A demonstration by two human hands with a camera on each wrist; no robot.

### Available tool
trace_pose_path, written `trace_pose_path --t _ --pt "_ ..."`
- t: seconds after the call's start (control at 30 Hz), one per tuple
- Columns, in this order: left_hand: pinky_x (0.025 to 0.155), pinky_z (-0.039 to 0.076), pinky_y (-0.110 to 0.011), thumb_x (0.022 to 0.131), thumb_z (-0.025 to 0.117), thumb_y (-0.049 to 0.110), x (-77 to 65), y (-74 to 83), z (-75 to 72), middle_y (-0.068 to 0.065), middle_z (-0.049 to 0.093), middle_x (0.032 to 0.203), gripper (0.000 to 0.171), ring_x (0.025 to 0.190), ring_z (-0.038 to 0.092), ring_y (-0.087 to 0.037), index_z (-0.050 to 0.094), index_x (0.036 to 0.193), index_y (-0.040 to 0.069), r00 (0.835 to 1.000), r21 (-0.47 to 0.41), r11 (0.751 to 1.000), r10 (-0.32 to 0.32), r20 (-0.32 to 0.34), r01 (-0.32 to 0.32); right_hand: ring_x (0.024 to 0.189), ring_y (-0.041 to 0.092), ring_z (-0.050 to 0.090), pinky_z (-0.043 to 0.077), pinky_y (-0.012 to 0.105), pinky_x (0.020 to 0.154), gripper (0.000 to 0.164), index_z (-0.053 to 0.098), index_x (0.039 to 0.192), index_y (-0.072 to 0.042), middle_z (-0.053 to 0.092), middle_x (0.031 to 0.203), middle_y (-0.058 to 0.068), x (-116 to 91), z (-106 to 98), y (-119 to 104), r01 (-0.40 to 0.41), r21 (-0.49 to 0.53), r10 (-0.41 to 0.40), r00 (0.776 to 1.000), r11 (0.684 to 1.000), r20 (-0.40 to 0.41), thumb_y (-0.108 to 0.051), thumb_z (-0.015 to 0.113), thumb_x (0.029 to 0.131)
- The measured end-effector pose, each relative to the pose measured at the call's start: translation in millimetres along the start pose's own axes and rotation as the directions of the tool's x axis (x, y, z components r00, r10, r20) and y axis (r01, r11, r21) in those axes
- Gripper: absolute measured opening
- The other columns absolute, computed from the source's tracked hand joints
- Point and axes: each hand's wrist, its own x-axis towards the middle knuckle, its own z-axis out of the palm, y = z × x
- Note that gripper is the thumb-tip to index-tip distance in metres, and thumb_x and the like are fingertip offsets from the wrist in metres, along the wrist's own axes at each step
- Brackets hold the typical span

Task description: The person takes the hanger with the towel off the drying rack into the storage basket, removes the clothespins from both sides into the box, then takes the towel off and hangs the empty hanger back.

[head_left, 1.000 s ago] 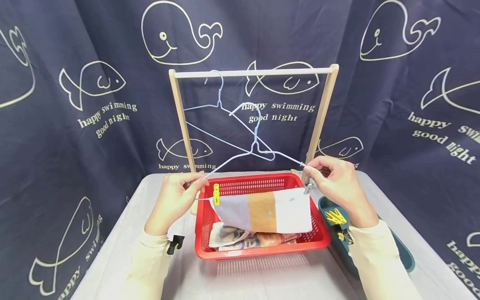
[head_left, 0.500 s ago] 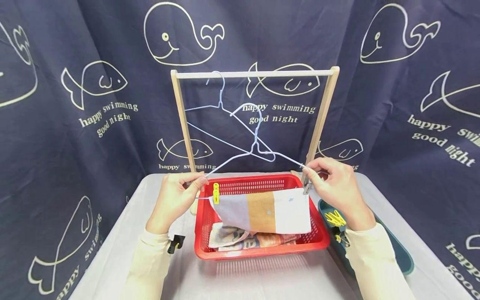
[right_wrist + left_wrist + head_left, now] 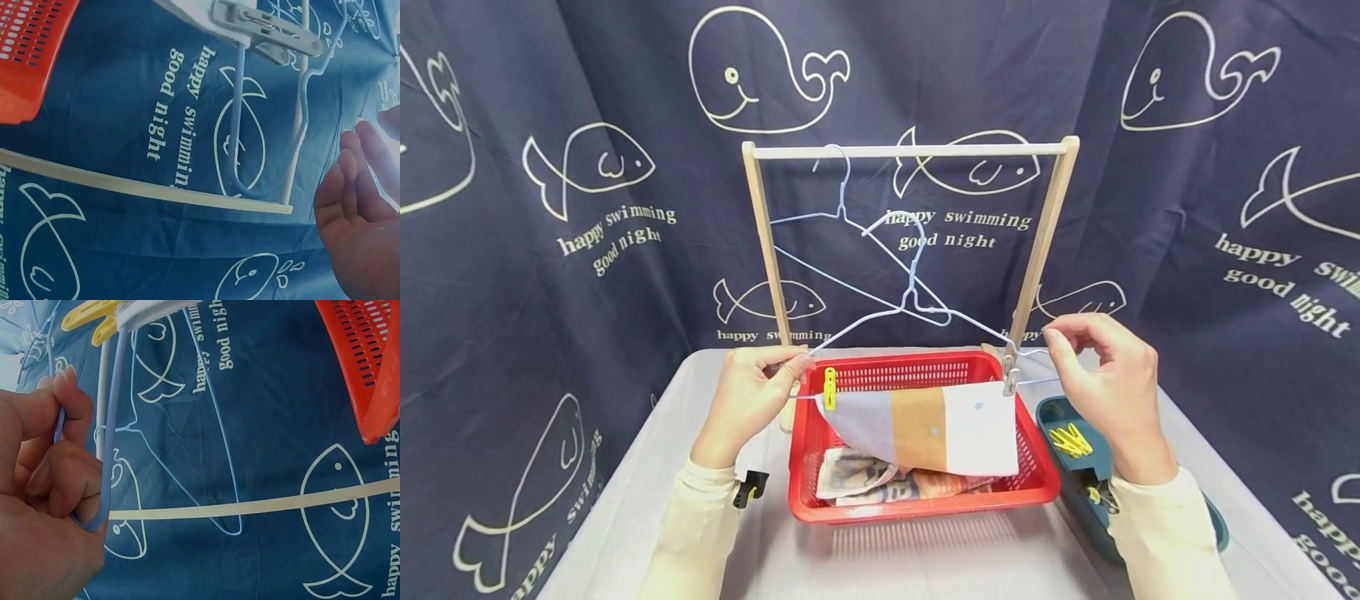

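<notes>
My left hand (image 3: 751, 404) grips the left arm of a light-blue wire hanger (image 3: 865, 317) between thumb and curled fingers. A white, tan and grey cloth (image 3: 919, 433) hangs on the hanger's lower bar, with a yellow clothespin (image 3: 830, 388) at its left and a grey clothespin (image 3: 1010, 379) at its right. Just beyond the hanger's right end is my right hand (image 3: 1108, 387), its fingers loosely bent and holding nothing. The right wrist view shows a gap between those fingertips and the hanger wire (image 3: 234, 125).
Below the cloth stands a red basket (image 3: 925, 502) with folded printed cloths (image 3: 880, 482) inside. A wooden rack (image 3: 955, 151) behind carries another blue hanger (image 3: 805, 218). A teal tray (image 3: 1058, 409) with yellow clothespins (image 3: 1070, 440) lies at right, partly under my right forearm.
My right hand has let go of the hanger's right arm and moved a little to the right. The hanger's right side and the cloth have dropped slightly. My left hand keeps its hold.
</notes>
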Motion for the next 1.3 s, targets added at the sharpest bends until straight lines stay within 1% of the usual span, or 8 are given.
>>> trace_pose_path --t 0.2,0.43,0.57,0.7,0.77,0.97,1.17,1.3 --pt "0.052 0.050 -0.025 0.091 0.078 0.007 1.5 0.6 -0.4 0.000 0.074 0.074 0.012 0.059 0.062 -0.013 0.082 0.102 0.004 1.000 -0.001 1.000 -0.012 -0.007 0.012 0.076 -0.006 0.057 0.046 0.009 0.077 0.016 0.078 0.098 -0.009 0.069 0.083 -0.001 -4 -3 0 0.020 0.000 -0.020 0.997 1.000 0.081 -0.001 0.082 0.084" --pt "0.052 0.051 -0.024 0.092 0.077 0.008 1.4 -2.1 -0.7 -0.002 0.075 0.078 0.011 0.060 0.064 -0.014 0.082 0.102 0.006 0.999 0.004 1.000 -0.025 -0.021 0.025 0.084 -0.009 0.063 0.048 0.007 0.080 0.031 0.080 0.109 -0.011 0.077 0.094 0.000 -9 2 8 0.072 -0.019 -0.067 0.980 0.997 0.186 0.000 0.085 0.080" --pt "0.052 0.050 -0.022 0.092 0.077 0.006 1.8 -4.4 -0.7 -0.001 0.076 0.080 0.011 0.060 0.065 -0.016 0.083 0.101 0.008 1.000 -0.008 1.000 -0.016 -0.027 0.015 0.076 -0.002 0.065 0.048 0.008 0.072 0.034 0.080 0.112 -0.014 0.077 0.091 -0.003 -12 5 9 0.106 -0.084 -0.083 0.968 0.991 0.235 -0.005 0.086 0.080" --pt "0.048 0.048 -0.023 0.091 0.078 0.007 1.6 -6.2 -1.0 0.002 0.075 0.076 0.011 0.056 0.062 -0.015 0.083 0.100 0.010 0.999 -0.013 1.000 -0.018 -0.031 0.017 0.064 0.007 0.062 0.045 0.014 0.061 0.035 0.081 0.113 -0.015 0.076 0.085 -0.005 -17 9 9 0.130 -0.143 -0.091 0.964 0.981 0.250 -0.008 0.087 0.079" --pt "0.047 0.047 -0.025 0.091 0.078 0.009 1.3 -7.0 -1.5 0.004 0.073 0.074 0.011 0.054 0.059 -0.013 0.084 0.100 0.011 0.999 -0.009 1.000 -0.024 -0.030 0.024 0.061 0.008 0.059 0.042 0.015 0.057 0.036 0.081 0.113 -0.016 0.073 0.078 -0.006 -18 12 9 0.128 -0.162 -0.084 0.964 0.978 0.254 -0.009 0.087 0.079" --pt "0.047 0.048 -0.028 0.091 0.079 0.011 0.9 -5.7 -2.6 0.006 0.073 0.074 0.012 0.054 0.059 -0.012 0.084 0.102 0.012 0.999 -0.004 0.999 -0.036 -0.022 0.036 0.057 0.005 0.049 0.039 0.019 0.053 0.037 0.080 0.116 -0.014 0.059 0.064 -0.009 -21 17 11 0.113 -0.195 -0.050 0.953 0.974 0.299 -0.013 0.087 0.079" --pt "0.046 0.045 -0.027 0.091 0.079 0.012 0.8 -8.1 -1.9 0.006 0.069 0.069 0.011 0.053 0.055 -0.013 0.084 0.101 0.013 0.999 0.012 1.000 -0.026 -0.017 0.027 0.056 0.006 0.051 0.043 0.026 0.051 0.038 0.079 0.117 -0.011 0.061 0.065 -0.006 -24 19 12 0.094 -0.196 -0.026 0.947 0.976 0.321 -0.013 0.087 0.080" --pt "0.045 0.042 -0.027 0.091 0.079 0.011 0.9 -9.6 -1.9 0.008 0.066 0.065 0.010 0.051 0.053 -0.013 0.084 0.099 0.014 1.000 0.022 0.999 -0.026 -0.015 0.027 0.057 0.006 0.052 0.043 0.024 0.052 0.036 0.079 0.115 -0.012 0.064 0.067 -0.005 -24 21 12 0.059 -0.181 0.001 0.948 0.982 0.319 -0.013 0.088 0.080"
